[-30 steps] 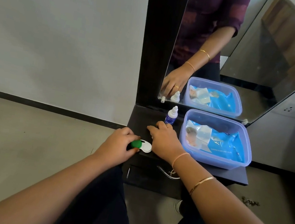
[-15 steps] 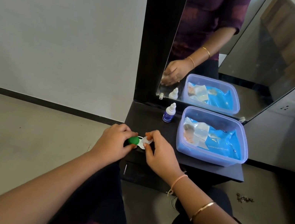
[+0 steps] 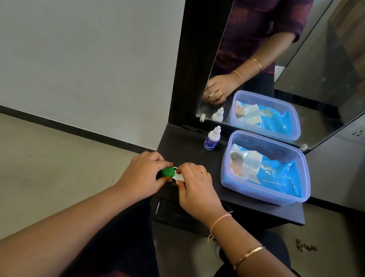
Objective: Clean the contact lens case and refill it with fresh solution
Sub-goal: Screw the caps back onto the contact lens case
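1. Currently, the lens case [image 3: 174,175] is at the front left corner of the counter [image 3: 189,149], held between both hands. Whether it rests on the surface or is lifted just clear of it cannot be told.
2. The left hand [image 3: 143,176] grips the green cap [image 3: 167,171], with thumb and fingers curled round it. The right hand [image 3: 198,189] pinches the white end of the lens case. The two hands are close together, nearly touching over the case.
3. The green cap is seated on the case. The white end also appears covered, though fingers hide part of it. Loosening or tightening cannot be distinguished. The step is judged to be opening, so the task is at an early stage.
4. The solution bottle [image 3: 212,138] stands upright at the back of the counter, just in front of the mirror [image 3: 308,74], with its cap on. It is well apart from both hands. Refilling is judged not begun.
5. The plastic box [image 3: 263,196] stands beside the bottle and holds a blue wipes packet [image 3: 276,176]. No wipe is out on the counter. Cleaning is judged not started.
6. Probable remaining steps: remove both caps, empty and clean the wells, add fresh solution, and refit the caps.
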